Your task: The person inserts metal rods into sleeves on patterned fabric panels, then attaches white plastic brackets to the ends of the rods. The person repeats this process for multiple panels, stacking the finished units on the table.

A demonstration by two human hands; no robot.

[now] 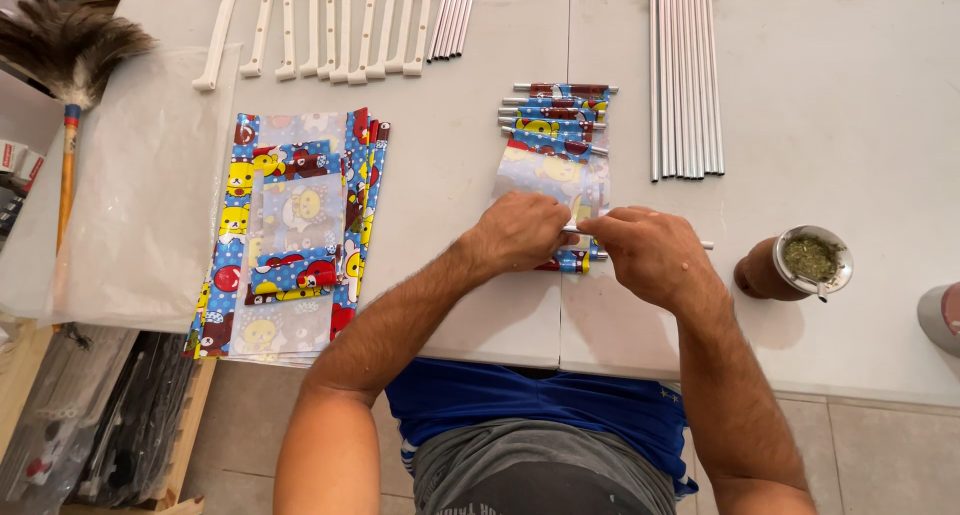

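Stack of cartoon-printed sheets (290, 235): lying well left of the left hand (520, 230). Clear plastic sheet (130, 175): lying farther left, overhanging the table edge. Feather duster (65, 50): lying farthest left, its feathers pointing away. Row of white plastic bars (330, 25): lying far beyond the left hand. Bundle of short thin rods (452, 20): lying just beside the bars. Long metal tubes (685, 75): lying beyond the right hand (650, 255). Gourd cup of green herb (795, 265): standing near, right of the right hand.
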